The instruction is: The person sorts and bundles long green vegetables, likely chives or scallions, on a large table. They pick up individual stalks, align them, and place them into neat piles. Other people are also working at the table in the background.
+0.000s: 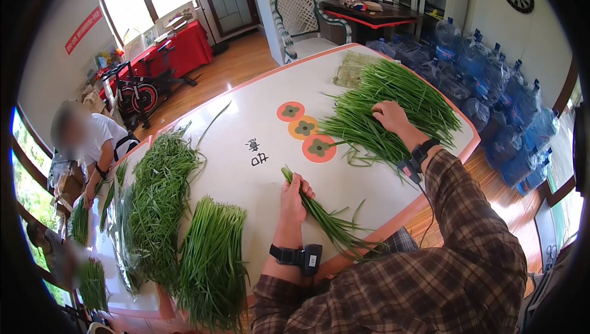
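Note:
My left hand [295,195] is closed around a small bunch of green garlic chives [329,223], whose cut ends stick up above the thumb and whose leaves trail over the table's near edge. My right hand [389,115] rests on a large loose pile of chives [410,89] at the back right; its fingertips are bent among the stalks, and whether they grip any I cannot tell. A neatly aligned stack of chives [214,255] lies left of my left hand, with its leaves over the near edge. Beyond it is a tangled heap of thin greens [159,195].
The white table [258,149] has an orange edge and printed fruit shapes. A folded translucent bag [355,68] lies behind the pile. Plastic wrap [122,237] lies at the left, where co-workers [103,135] handle greens. Large water bottles [488,85] crowd the floor at right; a wicker chair [299,15] stands behind.

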Tool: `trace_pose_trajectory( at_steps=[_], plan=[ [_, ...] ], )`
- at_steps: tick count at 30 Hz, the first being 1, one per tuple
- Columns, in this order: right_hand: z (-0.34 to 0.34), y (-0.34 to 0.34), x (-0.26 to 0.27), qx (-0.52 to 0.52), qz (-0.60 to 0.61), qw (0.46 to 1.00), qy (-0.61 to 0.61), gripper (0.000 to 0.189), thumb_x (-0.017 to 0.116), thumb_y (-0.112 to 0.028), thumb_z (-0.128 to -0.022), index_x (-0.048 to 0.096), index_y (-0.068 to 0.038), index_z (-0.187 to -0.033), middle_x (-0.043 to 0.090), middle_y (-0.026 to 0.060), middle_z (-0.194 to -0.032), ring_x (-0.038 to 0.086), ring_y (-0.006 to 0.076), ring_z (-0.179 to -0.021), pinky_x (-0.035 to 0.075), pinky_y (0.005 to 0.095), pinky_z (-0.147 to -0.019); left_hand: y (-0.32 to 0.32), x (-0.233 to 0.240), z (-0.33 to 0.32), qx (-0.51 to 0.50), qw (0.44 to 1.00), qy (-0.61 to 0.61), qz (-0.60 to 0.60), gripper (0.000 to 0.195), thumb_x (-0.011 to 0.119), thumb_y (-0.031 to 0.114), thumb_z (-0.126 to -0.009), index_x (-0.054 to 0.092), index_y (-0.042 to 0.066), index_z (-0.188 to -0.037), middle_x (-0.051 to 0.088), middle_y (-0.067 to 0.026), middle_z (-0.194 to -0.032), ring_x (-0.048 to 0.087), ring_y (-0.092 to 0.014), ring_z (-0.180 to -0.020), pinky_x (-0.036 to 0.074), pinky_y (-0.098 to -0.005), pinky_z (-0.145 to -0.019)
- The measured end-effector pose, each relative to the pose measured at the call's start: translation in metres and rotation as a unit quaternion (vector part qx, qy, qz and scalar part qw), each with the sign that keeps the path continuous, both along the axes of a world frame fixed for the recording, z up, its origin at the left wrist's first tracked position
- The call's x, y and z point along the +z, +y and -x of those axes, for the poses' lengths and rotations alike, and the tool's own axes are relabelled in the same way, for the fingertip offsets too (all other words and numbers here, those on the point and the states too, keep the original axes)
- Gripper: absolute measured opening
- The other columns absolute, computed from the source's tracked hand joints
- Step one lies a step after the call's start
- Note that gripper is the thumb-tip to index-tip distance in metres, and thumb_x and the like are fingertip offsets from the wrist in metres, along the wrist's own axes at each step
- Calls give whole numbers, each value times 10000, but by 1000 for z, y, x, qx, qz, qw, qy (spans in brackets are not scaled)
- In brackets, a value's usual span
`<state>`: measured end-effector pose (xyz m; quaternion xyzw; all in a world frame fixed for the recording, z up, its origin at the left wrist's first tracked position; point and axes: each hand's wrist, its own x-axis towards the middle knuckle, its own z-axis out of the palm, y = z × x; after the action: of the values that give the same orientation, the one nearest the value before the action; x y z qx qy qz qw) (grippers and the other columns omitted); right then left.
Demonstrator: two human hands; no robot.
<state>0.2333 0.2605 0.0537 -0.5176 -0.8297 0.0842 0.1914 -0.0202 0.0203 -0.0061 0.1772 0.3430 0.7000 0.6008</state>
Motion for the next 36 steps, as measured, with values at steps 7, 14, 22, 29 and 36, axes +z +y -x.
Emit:
trace_pose_trajectory(
  at_steps=[7, 14, 22, 29, 36],
  plan=[
    [13, -29, 29, 49, -108, 986, 118, 173, 651, -187, -763, 606, -51, -859, 618, 100, -880, 576, 274, -858, 462, 392, -730, -2, 3, -1, 9, 1000, 1, 5, 212, 443, 276, -934, 421, 121, -791, 380, -4, -612, 371, -131, -550, 354, -276, -518],
    [51, -81, 42, 133, 91, 942, 293, 155, 652, -100, -779, 540, -5, -829, 584, 39, -699, 529, 88, -641, 449, 251, -600, -7, 4, 2, 19, 1000, 2, -5, 196, 444, 269, -936, 431, 124, -806, 386, -1, -617, 377, -127, -560, 360, -271, -532],
    [98, -169, -20, 157, 278, 885, 338, 185, 656, -129, -786, 506, -22, -805, 558, 19, -695, 497, 78, -634, 432, 244, -591, -3, 2, -1, 46, 998, 9, -42, 194, 437, 254, -943, 490, 81, -1012, 374, 14, -633, 383, -109, -577, 381, -273, -558],
    [113, -180, -36, 144, 261, 904, 306, 198, 647, -141, -774, 494, -19, -803, 557, 57, -683, 517, 146, -620, 432, 288, -590, -2, 7, -3, 36, 998, 12, -48, 206, 416, 246, -951, 483, 74, -1044, 382, 16, -634, 390, -100, -578, 379, -266, -564],
    [122, -181, -46, 182, 185, 935, 241, 203, 658, -142, -728, 514, -11, -787, 578, 107, -661, 556, 216, -600, 448, 318, -578, 0, -2, -1, 44, 998, 20, -43, 184, 432, 245, -945, 484, 70, -968, 399, 22, -605, 405, -85, -545, 369, -238, -517]
  ],
)
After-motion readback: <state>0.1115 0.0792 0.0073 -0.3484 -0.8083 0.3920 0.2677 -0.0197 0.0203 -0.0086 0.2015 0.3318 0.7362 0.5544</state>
